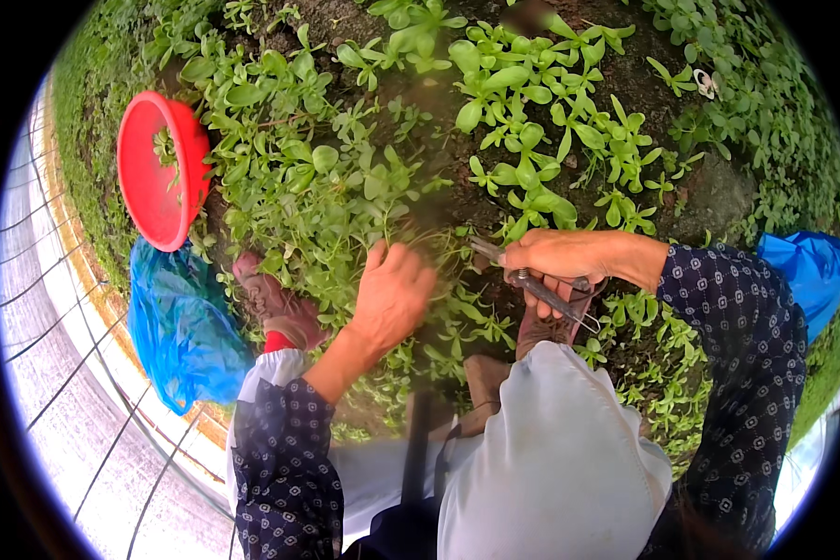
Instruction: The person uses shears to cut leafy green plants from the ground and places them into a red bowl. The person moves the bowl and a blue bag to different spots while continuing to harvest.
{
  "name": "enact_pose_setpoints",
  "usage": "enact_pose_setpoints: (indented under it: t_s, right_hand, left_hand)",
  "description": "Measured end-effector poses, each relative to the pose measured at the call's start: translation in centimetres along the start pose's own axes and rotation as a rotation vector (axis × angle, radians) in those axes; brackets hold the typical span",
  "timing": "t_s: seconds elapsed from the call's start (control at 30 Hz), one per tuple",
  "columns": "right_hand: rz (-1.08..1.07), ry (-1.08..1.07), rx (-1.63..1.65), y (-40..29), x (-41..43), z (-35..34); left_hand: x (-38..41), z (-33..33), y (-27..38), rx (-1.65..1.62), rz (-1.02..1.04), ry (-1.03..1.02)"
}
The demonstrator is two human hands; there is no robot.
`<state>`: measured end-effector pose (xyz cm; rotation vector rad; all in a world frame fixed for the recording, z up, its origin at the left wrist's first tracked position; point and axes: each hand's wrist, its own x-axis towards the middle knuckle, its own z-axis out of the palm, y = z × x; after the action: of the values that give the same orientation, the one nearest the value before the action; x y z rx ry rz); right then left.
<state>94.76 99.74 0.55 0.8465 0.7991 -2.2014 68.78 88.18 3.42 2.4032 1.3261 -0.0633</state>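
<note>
My right hand (553, 259) is wrapped around a pair of spring-loaded pruning shears (488, 249), whose dark, worn blades point left toward the stems. My left hand (397, 283), blurred, is down among low leafy green plants (301, 168), a short way left of the blades. Its fingers curl away from me over thin pale stems, and whether they grip any is hidden. Past the shears grows a brighter patch of the same fleshy-leaved plants (525, 168) in dark soil.
At the left a red plastic basin (147, 203) leans tilted, with a few green sprigs inside. Below it lies a blue plastic bag (182, 329); more blue plastic (808, 273) shows at the far right. My shoes (280, 301) stand among the plants. A wire-gridded translucent sheet (70, 371) borders the left.
</note>
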Motion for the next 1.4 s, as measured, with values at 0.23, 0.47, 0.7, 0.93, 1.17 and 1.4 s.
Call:
enact_pose_setpoints:
  t_s: [0.23,0.47,0.7,0.93,1.17,1.4]
  right_hand:
    - [0.004,-0.020,-0.027,-1.7,1.6,-1.0]
    - [-0.095,-0.003,0.073,0.1,0.3,1.4]
    - [-0.089,0.079,0.098,-0.1,-1.0,1.7]
    - [-0.091,0.102,0.169,-0.9,0.5,1.2]
    - [-0.043,0.087,0.221,-0.8,-0.2,1.6]
    - [-0.081,0.108,0.224,-0.4,0.6,1.2]
  left_hand:
    - [0.1,-0.1,0.2,-0.014,-0.026,-0.006]
    - [-1.9,-1.6,-0.3,-0.021,-0.056,-0.072]
    - [-1.1,-1.6,0.2,0.081,-0.041,0.036]
    - [2.2,0.5,1.5,0.160,-0.154,-0.045]
    - [2.0,1.0,0.8,0.120,-0.165,-0.059]
    - [2.0,1.7,0.3,0.108,-0.148,0.003]
